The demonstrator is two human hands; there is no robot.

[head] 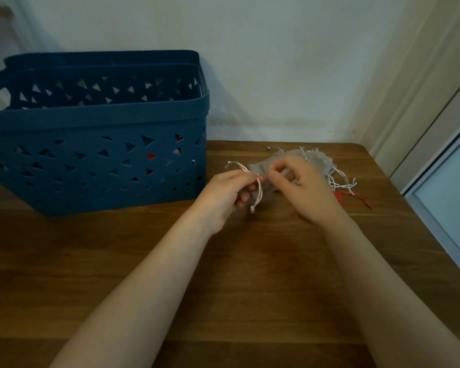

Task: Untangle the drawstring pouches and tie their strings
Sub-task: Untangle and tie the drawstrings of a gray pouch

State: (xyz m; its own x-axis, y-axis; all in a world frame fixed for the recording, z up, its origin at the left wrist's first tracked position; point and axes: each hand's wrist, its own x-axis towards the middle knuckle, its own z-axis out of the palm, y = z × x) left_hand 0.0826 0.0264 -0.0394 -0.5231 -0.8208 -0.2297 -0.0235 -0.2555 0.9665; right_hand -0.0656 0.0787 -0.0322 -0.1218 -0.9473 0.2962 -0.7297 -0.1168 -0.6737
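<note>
Dim, greenish light is filling the room I am working in, and the whole view is looking soft and a little grainy. Paler light is coming from the glass panel [446,197] on the right. My forearms are casting only faint, diffuse shadows on the wooden table [250,274]. The blue basket [96,155] at far left is bowing outward, its lines curving toward the edges. Nothing is glaring.

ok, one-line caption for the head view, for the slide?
Left hand and right hand work a white drawstring on a grey pouch over a wooden table, beside a blue basket.
</note>
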